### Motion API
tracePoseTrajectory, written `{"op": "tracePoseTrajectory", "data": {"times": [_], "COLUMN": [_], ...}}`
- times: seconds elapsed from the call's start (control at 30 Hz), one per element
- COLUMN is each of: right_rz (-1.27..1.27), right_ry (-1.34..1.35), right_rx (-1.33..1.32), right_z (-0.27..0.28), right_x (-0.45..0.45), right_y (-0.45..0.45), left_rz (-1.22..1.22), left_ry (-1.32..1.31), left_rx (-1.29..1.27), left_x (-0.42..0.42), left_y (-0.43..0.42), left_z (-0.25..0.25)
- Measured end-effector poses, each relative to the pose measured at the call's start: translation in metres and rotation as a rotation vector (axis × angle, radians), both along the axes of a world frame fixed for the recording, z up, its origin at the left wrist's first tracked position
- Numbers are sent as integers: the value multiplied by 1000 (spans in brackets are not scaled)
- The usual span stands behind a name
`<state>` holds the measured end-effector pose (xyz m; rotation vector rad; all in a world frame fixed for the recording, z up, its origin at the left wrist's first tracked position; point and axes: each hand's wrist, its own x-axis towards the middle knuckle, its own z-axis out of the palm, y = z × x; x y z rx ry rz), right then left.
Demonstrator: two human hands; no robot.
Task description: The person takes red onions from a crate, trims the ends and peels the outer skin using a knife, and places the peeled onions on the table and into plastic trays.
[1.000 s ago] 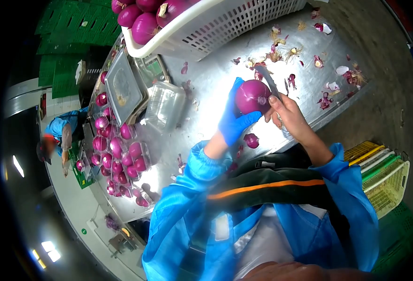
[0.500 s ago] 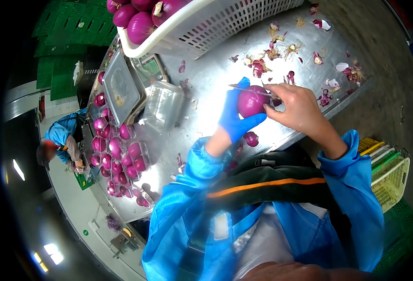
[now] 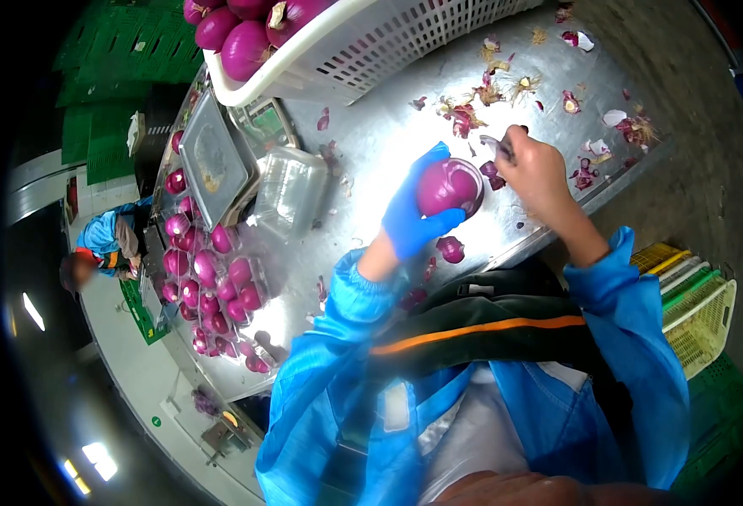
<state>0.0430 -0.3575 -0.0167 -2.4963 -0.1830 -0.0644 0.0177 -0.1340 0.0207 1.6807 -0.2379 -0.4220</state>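
Observation:
My left hand (image 3: 413, 223), in a blue glove, is wrapped round a large red onion (image 3: 447, 187) above the metal table. A cut face shows on the onion's right side. My bare right hand (image 3: 542, 175) is closed on a small knife (image 3: 493, 146), a short way right of the onion and apart from it. Its blade points left and is partly hidden by the fingers. Below the right fingertips is a purple onion scrap (image 3: 491, 174). Another purple piece (image 3: 450, 250) lies on the table just below my left hand.
A white basket (image 3: 338, 63) of red onions stands at the top. Left are a scale (image 3: 266, 122), a clear plastic box (image 3: 291, 192) and several packed onions (image 3: 211, 278). Root and skin scraps (image 3: 464, 118) litter the table. A co-worker (image 3: 106, 240) is at far left.
My right hand has moved the knife off the onion, up and to the right. The left hand has shifted slightly left with the onion, whose cut side now shows.

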Motion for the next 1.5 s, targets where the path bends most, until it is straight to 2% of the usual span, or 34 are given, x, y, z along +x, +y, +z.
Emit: {"op": "tracePoseTrajectory", "data": {"times": [0.03, 0.13, 0.17, 0.27, 0.3, 0.33, 0.4, 0.47, 0.53, 0.6, 0.67, 0.73, 0.83, 0.87, 0.9, 0.97, 1.03, 1.07, 1.1, 1.13, 1.17, 1.2, 1.3, 1.4, 1.47, 1.5], "right_rz": [-25, -78, -32, 125, 208, 251, 295, 191, 127, -38, -259, -547, -623, -783, -797, -771, -652, -624, -608, -550, -547, -520, -445, -368, -289, -262], "right_ry": [164, 378, 464, 578, 586, 442, 387, 764, 777, 635, 384, 148, -340, -181, -299, -96, -151, -135, -39, -95, 57, 74, 147, 111, 105, 90], "right_rx": [80, 442, 647, 747, 719, 716, 851, 1037, 1245, 1528, 1382, 1099, 451, 347, 119, -49, -96, 7, -20, -11, -8, 183, 369, 528, 550, 540], "right_z": [-5, 3, 3, 17, 20, 11, -8, 10, -11, -5, -5, 21, 30, 55, 32, 8, -46, -62, -76, -106, -103, -91, -72, -113, -102, -90], "right_x": [2, -3, -4, -8, -9, -12, -13, -10, -19, -27, -15, 5, 46, 54, 69, 83, 84, 78, 74, 72, 67, 61, 48, 38, 31, 27], "right_y": [-6, -9, -10, -11, -10, -4, -2, -14, -22, -49, -87, -126, -202, -205, -227, -252, -259, -247, -237, -231, -212, -191, -145, -122, -112, -108], "left_rz": [-17, 0, 21, 53, 45, 32, 30, 6, -81, -82, -136, -149, -226, -218, -204, -181, -215, -229, -204, -158, -116, -76, 162, 328, 530, 540], "left_ry": [77, 154, 195, 294, 315, 328, 292, 211, 89, 305, 233, 184, 81, 52, 21, 10, -198, -278, -585, -599, -650, -704, -969, -1193, -1241, -1168], "left_rx": [-65, -177, -202, -220, -191, -164, -121, -107, -96, -258, -235, -145, -116, -123, -128, -81, -9, 23, 32, 40, 40, 39, 87, 248, 698, 711], "left_x": [0, 5, 5, 6, 6, 9, 9, 9, 10, 20, 29, 34, 52, 57, 61, 73, 89, 100, 115, 126, 142, 160, 227, 321, 360, 381], "left_y": [0, 3, 2, -2, -4, -7, -14, -21, -30, -41, -37, -38, -36, -41, -49, -57, -67, -68, -72, -74, -73, -72, -78, -79, -92, -97], "left_z": [7, 5, 4, 0, 1, 1, -2, -12, -12, 5, -3, 2, 1, 7, 17, 47, 87, 101, 109, 122, 129, 136, 158, 173, 188, 189]}}
